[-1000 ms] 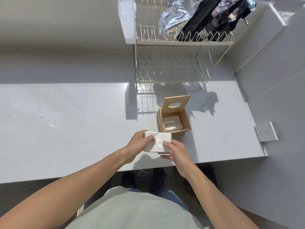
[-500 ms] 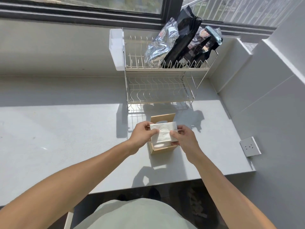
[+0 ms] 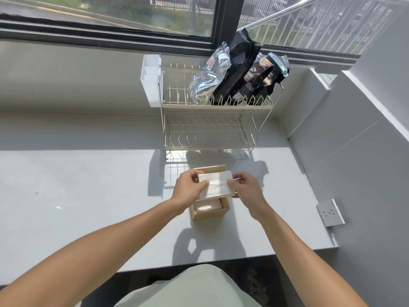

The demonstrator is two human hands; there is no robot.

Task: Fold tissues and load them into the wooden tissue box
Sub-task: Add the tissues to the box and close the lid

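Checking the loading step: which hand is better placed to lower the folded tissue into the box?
Roughly equal. Left hand and right hand each pinch an end of the folded tissue above the open wooden tissue box.

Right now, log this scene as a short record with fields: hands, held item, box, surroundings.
left hand: left hand grips the left edge of the folded white tissue
right hand: right hand grips its right edge
held item: tissue held above the box opening
box: open light wooden tissue box on the pale grey countertop, white tissues already inside, lid raised behind
surroundings: cream wire two-tier dish rack behind the box, foil and black bags on its top tier
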